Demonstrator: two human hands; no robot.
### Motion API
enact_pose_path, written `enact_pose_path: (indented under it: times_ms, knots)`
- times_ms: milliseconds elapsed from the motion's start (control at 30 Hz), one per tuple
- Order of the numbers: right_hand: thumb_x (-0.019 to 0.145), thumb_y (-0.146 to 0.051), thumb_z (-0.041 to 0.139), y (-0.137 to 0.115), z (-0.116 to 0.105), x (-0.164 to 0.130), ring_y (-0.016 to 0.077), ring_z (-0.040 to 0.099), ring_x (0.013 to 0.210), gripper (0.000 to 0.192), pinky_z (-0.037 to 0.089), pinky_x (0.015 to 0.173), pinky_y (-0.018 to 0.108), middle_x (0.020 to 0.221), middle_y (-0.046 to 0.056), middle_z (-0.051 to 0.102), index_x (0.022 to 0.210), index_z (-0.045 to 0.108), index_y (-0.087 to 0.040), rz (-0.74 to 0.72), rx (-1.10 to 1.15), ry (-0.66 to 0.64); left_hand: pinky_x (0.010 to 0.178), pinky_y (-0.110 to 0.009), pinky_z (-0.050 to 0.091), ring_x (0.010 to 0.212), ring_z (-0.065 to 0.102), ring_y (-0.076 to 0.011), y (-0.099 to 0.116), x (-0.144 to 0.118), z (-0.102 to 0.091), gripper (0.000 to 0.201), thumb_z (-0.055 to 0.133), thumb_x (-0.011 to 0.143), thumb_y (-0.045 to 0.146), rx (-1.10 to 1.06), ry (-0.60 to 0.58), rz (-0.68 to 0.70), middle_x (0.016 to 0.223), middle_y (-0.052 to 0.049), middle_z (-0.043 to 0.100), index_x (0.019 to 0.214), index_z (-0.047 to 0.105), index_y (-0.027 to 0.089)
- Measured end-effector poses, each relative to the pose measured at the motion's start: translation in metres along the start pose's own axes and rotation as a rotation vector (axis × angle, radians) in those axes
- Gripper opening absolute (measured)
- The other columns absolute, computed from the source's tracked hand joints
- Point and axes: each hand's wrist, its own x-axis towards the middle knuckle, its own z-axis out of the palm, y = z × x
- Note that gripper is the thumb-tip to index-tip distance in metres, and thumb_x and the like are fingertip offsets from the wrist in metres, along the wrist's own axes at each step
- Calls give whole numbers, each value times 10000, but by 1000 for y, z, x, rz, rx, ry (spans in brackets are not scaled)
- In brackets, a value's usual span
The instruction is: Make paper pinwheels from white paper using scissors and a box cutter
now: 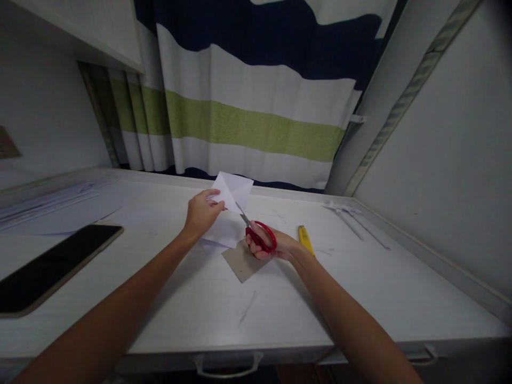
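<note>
My left hand (203, 214) pinches a white sheet of paper (236, 188) by its left side, above the desk. Red-handled scissors (261, 236) are in my right hand (276, 245), with fingers through the loops. Their blades point up and left and meet the lower edge of the paper; how far they are parted I cannot tell. Below the held sheet lies another white paper (220, 233), and beside it a grey-brown square of card (242, 265), partly covered by my right hand. A yellow cutter (305, 240) rests just behind my right wrist.
At left on the white desk (192, 314) lies a dark phone or tablet (60, 266), with stacked papers (60, 205) behind it. Thin white strips or sticks (356, 221) lie at the back right. A striped curtain (256, 117) hangs behind the desk; a wall stands at right.
</note>
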Motion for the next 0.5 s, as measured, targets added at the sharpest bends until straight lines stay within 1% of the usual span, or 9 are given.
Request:
enact_pose_path:
  times_ms: [233, 333, 500]
  knots:
    - [754, -493, 442, 1, 1, 0, 40, 322, 396, 387, 211, 346, 163, 483, -27, 385, 682, 470, -114, -14, -46, 55, 675, -281, 475, 676, 625, -187, 2, 0, -1, 398, 562, 617, 273, 21, 9, -6, 632, -53, 643, 985, 564, 120]
    - [755, -489, 443, 0, 3, -1, 43, 339, 388, 380, 233, 344, 167, 484, -24, 409, 689, 469, -115, -15, -78, 79, 656, -273, 478, 661, 624, -184, 4, -2, 0, 401, 563, 618, 266, 10, 3, -6, 619, -52, 637, 989, 563, 116]
    - [740, -544, 413, -1, 5, -2, 59, 369, 357, 426, 280, 332, 184, 460, -24, 431, 691, 468, -124, -33, -188, 98, 650, -272, 475, 637, 621, -178, 4, -1, 0, 388, 562, 615, 251, 3, 11, -5, 612, -39, 632, 981, 564, 120]
